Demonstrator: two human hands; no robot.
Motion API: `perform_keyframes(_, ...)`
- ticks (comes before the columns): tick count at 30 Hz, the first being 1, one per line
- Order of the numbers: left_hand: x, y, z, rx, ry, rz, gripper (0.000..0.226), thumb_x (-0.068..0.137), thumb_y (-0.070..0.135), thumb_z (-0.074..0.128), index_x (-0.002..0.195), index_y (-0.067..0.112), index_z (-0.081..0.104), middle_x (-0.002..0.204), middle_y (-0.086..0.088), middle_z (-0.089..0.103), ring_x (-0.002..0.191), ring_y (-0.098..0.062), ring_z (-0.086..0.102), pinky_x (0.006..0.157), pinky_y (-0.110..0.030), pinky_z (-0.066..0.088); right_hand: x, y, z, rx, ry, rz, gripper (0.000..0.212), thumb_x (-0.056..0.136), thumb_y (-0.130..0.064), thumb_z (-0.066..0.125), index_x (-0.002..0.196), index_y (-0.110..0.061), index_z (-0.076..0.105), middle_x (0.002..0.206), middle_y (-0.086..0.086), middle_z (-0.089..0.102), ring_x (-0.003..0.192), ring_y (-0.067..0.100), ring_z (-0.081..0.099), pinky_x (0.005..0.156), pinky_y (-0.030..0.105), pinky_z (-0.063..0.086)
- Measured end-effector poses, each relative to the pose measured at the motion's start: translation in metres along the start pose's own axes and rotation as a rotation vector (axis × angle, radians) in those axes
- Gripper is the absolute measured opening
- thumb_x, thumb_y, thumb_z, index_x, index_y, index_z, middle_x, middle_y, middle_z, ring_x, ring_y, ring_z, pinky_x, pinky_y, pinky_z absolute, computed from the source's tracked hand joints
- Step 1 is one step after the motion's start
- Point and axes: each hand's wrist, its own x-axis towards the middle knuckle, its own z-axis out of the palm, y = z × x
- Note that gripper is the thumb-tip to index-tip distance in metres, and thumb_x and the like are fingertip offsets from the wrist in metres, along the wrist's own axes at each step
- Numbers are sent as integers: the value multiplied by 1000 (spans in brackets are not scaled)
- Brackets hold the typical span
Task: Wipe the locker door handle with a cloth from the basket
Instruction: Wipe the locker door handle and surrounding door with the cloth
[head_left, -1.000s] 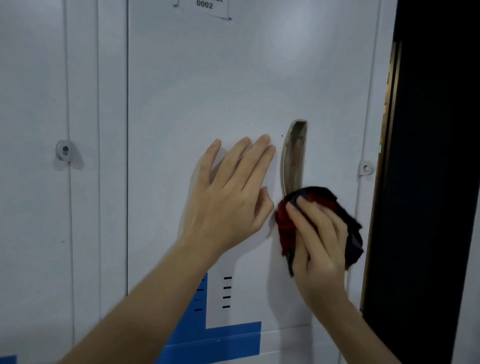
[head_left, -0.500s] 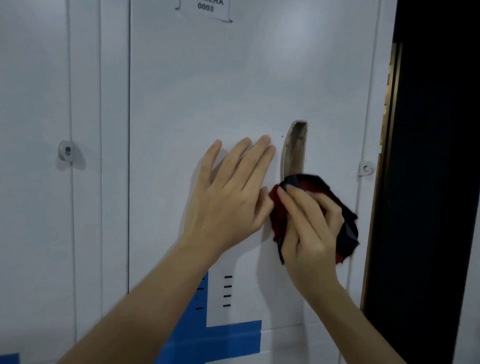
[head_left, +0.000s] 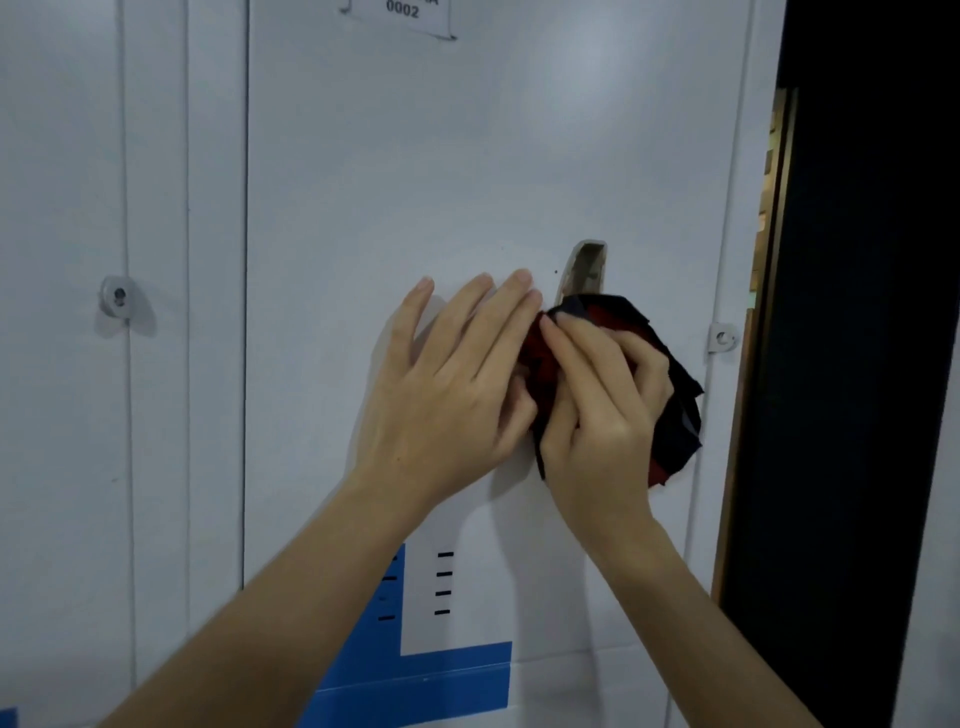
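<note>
Two hands are up. The left hand (head_left: 447, 400) lies flat on the locker door (head_left: 415, 156), fingers straight and pointing upward. The right hand (head_left: 602, 415) grips one bunched red-and-dark cloth (head_left: 675, 415), pressing it over the lower part of the single handle (head_left: 587, 270). The handle is a recessed slot running vertically, with its top end exposed. The door's edge sits just right of the cloth, and past it is a dark opening (head_left: 857, 364).

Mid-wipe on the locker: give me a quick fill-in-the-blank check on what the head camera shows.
1. The right hand holds a bunched black and ____ cloth against the handle.
2. The left hand lies flat on the locker door, to the ____ of the handle.
3. The label at the door's top edge reads ____.
4. Only the ____ end of the handle shows; the cloth covers the rest.

Missing words: red; left; 0002; top.
</note>
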Motion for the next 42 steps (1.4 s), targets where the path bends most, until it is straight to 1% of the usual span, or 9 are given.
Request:
perform_keyframes(6, 0, 1, -1, -16, -7, 2, 50, 88, 28, 46, 134, 8, 49, 141, -5, 47, 128, -20, 41, 112, -43, 19, -30, 13, -18, -19, -72, -111, 35, 104, -18, 36, 113, -1, 65, 117, 10, 63, 107, 28, 48, 87, 49, 46)
perform_keyframes(10, 0, 0, -1, -14, -9, 0, 52, 86, 26, 47, 135, 8, 49, 141, -5, 47, 128, -20, 42, 112, -44, 20, -31, 37, -26, -24, -103, -252, 23, 100, -10, 45, 119, -5, 56, 116, 12, 62, 109, 29, 48, 90, 47, 44)
perform_keyframes(15, 0, 0, -1, -12, -8, -1, 51, 87, 26, 46, 134, 8, 49, 141, -4, 47, 128, -20, 41, 112, -44, 21, 5, 43, -12, 18, -37, -209, 32, 102, -10, 36, 110, 2, 64, 110, 17, 65, 107, 30, 49, 93, 44, 42)
perform_keyframes(20, 0, 0, -2, -10, -17, 3, 52, 87, 26, 45, 135, 8, 50, 141, -5, 48, 128, -21, 42, 112, -44, 20, -27, 47, -28, -18, -112, -268, 22, 99, -9, 45, 118, -4, 55, 117, 13, 60, 110, 30, 51, 100, 41, 39)
perform_keyframes(24, 1, 0, -2, -13, -13, 3, 51, 87, 26, 45, 134, 8, 49, 140, -5, 48, 127, -20, 42, 112, -44, 20, -2, 50, -23, -16, -75, -255, 29, 102, -10, 38, 110, 2, 64, 109, 20, 65, 104, 31, 54, 95, 41, 43)
perform_keyframes(28, 1, 1, -2, -11, -14, -3, 51, 87, 26, 45, 134, 8, 49, 140, -5, 48, 127, -20, 42, 112, -44, 20, 10, 46, -17, 16, -72, -208, 32, 101, -9, 37, 110, 4, 65, 110, 19, 64, 106, 30, 52, 97, 40, 42)
perform_keyframes(34, 1, 1, -3, -7, -32, 5, 51, 88, 26, 44, 135, 8, 48, 141, -5, 47, 128, -21, 42, 112, -45, 20, -12, 55, -30, -31, -117, -332, 20, 100, -10, 45, 114, -3, 58, 110, 19, 65, 107, 30, 53, 101, 36, 37)
perform_keyframes(39, 0, 0, -2, 0, -15, 6, 51, 87, 25, 46, 135, 8, 48, 141, -5, 47, 127, -21, 42, 112, -44, 21, 25, 47, -12, 12, -57, -189, 34, 101, -12, 36, 109, 2, 65, 111, 18, 65, 107, 30, 52, 97, 40, 40)
perform_keyframes(42, 0, 0, -2, -11, -19, 5, 52, 87, 25, 46, 136, 7, 48, 141, -5, 47, 128, -21, 40, 112, -44, 19, -2, 47, -24, 4, -100, -213, 25, 100, -13, 42, 114, -3, 61, 112, 18, 64, 109, 30, 51, 97, 40, 41)
